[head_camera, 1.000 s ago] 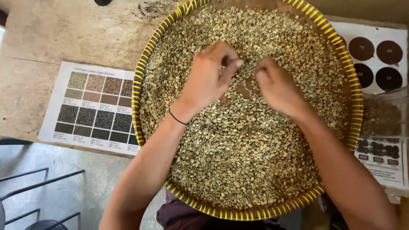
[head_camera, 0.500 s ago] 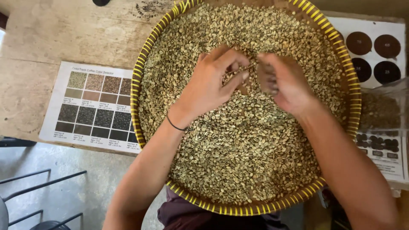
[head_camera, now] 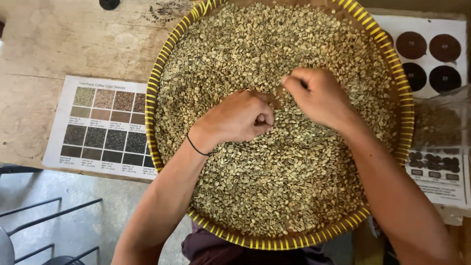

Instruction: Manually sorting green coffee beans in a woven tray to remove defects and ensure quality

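Coffee beans (head_camera: 274, 186), pale green and unroasted. Filled a round tray from rim to rim, one shallow layer, small ovals with a matt, dry look and a crease down the flat face.

Rested on a worn wooden table (head_camera: 73, 39), scuffed and stained, running out toward 9 and 11 o'clock. Sat inside a woven tray (head_camera: 152, 98), brown weave with a rim wound in yellow strips.

Flanked at 9 o'clock by a printed colour chart (head_camera: 105, 125) of bean swatches, partly tucked under the rim; at 2 o'clock by a sheet of dark brown discs (head_camera: 427, 54); at 3 o'clock by a clear bag (head_camera: 436, 125) of similar beans.

Judged as hand-sorting in mid-pass: picking through the layer near the tray's middle.

Left hand (head_camera: 240, 118), just 9 o'clock of centre: curled into a loose fist, fingers tucked under, knuckles down on the beans. Could not tell whether anything was held inside.

Right hand (head_camera: 319, 95), toward 1 o'clock of centre, near the left but apart: fingers bunched narrow against the thumb, tips at the beans. Contents hidden.

Showed between the two a small bare patch (head_camera: 274, 100) of brown weave.

Would call for a fine fingertip pinch on any single bean, given how small, smooth and loose they looked.

Carried a thin black band (head_camera: 196, 146) on the left wrist.
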